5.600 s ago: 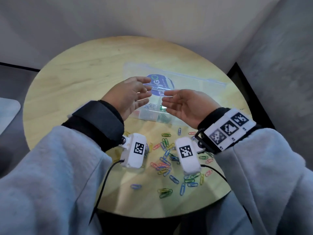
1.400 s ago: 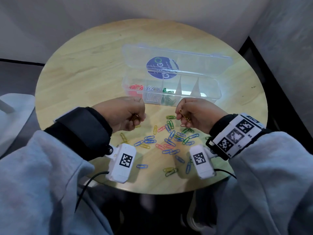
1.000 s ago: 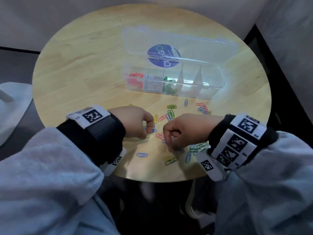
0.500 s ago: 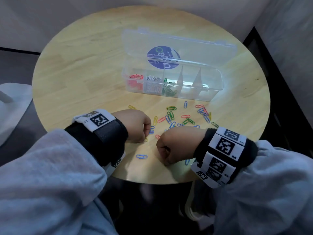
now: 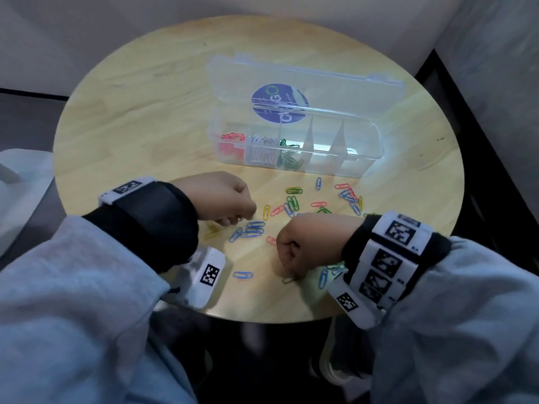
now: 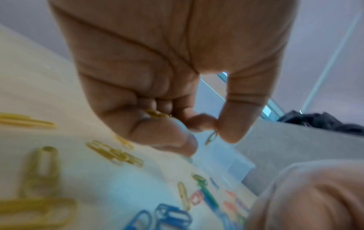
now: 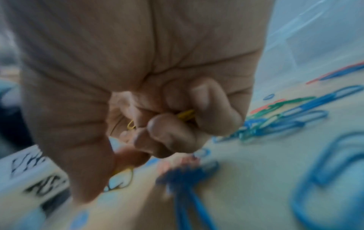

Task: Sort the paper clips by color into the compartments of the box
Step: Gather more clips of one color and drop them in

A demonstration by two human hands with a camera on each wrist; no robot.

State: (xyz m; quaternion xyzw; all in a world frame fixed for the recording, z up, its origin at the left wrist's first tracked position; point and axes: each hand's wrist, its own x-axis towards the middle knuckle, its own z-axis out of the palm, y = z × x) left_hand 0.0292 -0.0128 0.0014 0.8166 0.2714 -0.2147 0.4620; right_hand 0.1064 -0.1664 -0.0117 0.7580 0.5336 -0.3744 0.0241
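A clear box (image 5: 364,167) stands open on the round table, with red clips (image 5: 232,142) in its left compartment, then white clips (image 5: 262,151), then green clips (image 5: 288,161). Loose paper clips (image 5: 291,202) of mixed colours lie in front of it. My left hand (image 5: 242,218) is knuckles up over them. It pinches one yellow clip (image 6: 211,137) between thumb and forefinger, and more yellow clips (image 6: 156,114) sit under its curled fingers. My right hand (image 5: 291,269) holds yellow clips (image 7: 185,116) in its fist and pinches another yellow clip (image 7: 122,179) against the table.
The box's lid (image 5: 306,83) lies open behind it, with a blue sticker. The two right compartments (image 5: 335,150) show no clips. The table's near edge (image 5: 277,319) is just behind my wrists. A white object (image 5: 20,182) sits off the table at left.
Both hands came down from in front of the box to the loose clips and turned knuckles up. In the last half second they have hardly moved.
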